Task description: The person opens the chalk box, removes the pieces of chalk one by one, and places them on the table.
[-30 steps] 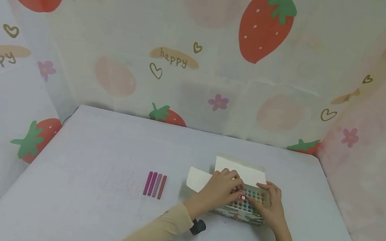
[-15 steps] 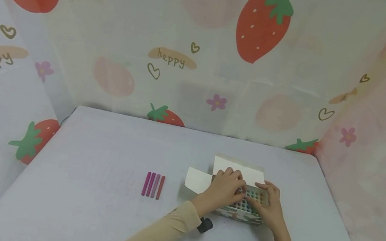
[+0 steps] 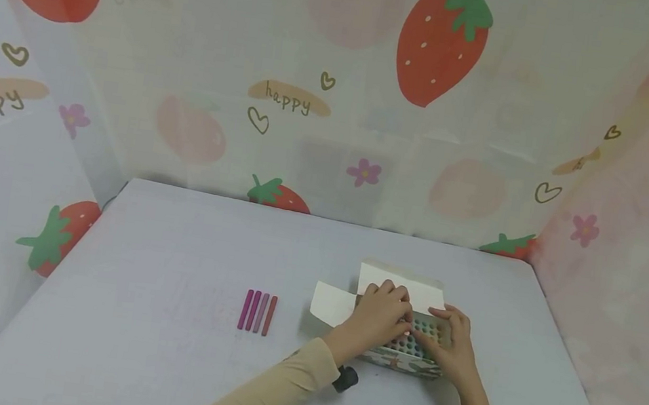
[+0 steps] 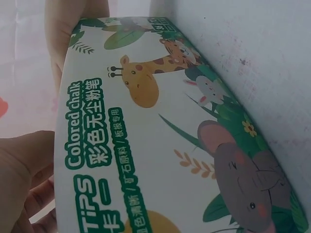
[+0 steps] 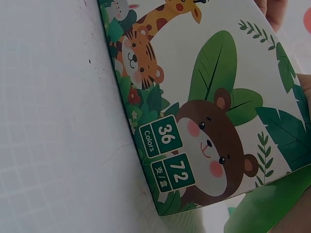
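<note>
Box (image 3: 405,362) beneath left hand (image 3: 377,315); by right hand (image 3: 459,350)

White table (image 3: 126,354): soft, even, rather dim light, rendering the surface a cool grey; faint shadows beneath the box flap (image 3: 333,304) and the right hand (image 3: 455,350).
Strawberry backdrop (image 3: 333,135): muted and low in contrast; brighter and bluer at the left, yellowish towards the upper right.
Chalk sticks (image 3: 253,311): edges clear in the head view, fine texture too small to tell.
Left hand (image 3: 376,315): softly lit above, fingertips shading the tray holes.
Chalk box (image 4: 121,121): print legible in both wrist views, free of strong glare; its long lower edge bows with lens distortion in the left wrist view.
Wrist views: dim overall, fingers at the margins soft and shaded.
</note>
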`<state>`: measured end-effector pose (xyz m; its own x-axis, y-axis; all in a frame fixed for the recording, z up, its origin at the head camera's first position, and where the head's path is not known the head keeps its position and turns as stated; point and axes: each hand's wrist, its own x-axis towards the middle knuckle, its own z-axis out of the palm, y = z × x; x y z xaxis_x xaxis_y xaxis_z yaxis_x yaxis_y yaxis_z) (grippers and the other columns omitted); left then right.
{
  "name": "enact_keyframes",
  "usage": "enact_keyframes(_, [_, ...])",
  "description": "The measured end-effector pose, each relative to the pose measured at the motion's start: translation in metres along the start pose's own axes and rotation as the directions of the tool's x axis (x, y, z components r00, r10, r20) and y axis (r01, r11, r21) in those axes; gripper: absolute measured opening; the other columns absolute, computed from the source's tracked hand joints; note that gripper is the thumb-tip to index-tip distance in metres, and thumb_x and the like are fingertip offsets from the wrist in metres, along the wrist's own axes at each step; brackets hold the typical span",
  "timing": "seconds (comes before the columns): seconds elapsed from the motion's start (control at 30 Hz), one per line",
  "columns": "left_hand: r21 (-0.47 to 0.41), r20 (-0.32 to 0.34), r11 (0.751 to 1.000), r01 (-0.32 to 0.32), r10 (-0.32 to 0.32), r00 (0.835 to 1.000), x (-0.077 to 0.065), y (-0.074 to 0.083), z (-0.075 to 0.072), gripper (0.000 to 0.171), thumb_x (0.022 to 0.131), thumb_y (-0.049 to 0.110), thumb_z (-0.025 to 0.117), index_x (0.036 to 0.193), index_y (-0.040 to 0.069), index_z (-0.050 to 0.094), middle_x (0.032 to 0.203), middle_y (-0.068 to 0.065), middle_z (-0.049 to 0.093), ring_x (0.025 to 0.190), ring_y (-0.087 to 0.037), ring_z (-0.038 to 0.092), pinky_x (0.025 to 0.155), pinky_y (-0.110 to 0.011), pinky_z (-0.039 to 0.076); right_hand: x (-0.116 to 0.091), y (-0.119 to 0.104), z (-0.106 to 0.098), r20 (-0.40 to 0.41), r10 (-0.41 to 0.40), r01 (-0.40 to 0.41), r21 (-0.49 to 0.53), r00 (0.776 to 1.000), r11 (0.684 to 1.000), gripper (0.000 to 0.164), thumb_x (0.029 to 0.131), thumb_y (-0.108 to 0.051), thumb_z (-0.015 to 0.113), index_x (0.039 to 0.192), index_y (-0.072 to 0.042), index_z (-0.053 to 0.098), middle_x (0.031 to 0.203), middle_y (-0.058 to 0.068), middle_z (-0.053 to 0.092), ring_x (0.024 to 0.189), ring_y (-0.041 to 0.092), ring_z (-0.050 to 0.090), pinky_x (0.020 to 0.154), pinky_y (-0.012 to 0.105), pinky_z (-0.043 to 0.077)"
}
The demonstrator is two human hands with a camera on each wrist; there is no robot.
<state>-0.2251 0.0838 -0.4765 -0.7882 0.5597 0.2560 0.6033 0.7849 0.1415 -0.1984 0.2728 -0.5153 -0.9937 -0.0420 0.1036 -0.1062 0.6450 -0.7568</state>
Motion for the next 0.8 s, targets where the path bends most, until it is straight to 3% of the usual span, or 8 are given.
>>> enact_keyframes(0.2, [0.025,-0.011,1.000,-0.002,0.002,1.000,0.000,0.002,0.000,0.015,0.090,0.041,0.057,0.092,0.032,0.068,0.108,0.012,0.055,0.102,-0.009,0.047,0.082,-0.030,0.040,-0.001,0.000,0.001,-0.005,0.000,0.000,0.001,1.000,1.000,0.056,0.081,-0.028,0.072,0.126,-0.009,0.046,0.141,0.021,0.021,0.130,0.046,0.024,0.097,0.068,0.022])
enact_keyframes(0.4, [0.001,-0.107,1.000,-0.022,0.022,0.994,0.000,0.004,-0.007,0.018,0.092,0.042,0.054,0.096,0.030,0.066,0.108,0.010,0.056,0.102,-0.011,0.049,0.082,-0.030,0.041,0.000,0.000,0.000,-0.016,-0.007,0.007,-0.001,1.000,1.000,0.056,0.080,-0.026,0.073,0.125,-0.008,0.047,0.141,0.022,0.022,0.130,0.047,0.024,0.097,0.068,0.022])
enact_keyframes(0.8, [-0.181,-0.242,0.983,-0.041,-0.004,0.970,-0.009,0.001,-0.025,0.015,0.090,0.040,0.058,0.096,0.029,0.067,0.102,0.010,0.057,0.096,-0.011,0.051,0.078,-0.029,0.042,0.000,0.001,0.000,-0.008,-0.008,0.007,-0.003,1.000,1.000,0.057,0.080,-0.029,0.073,0.126,-0.009,0.046,0.141,0.021,0.022,0.130,0.046,0.024,0.097,0.068,0.023])
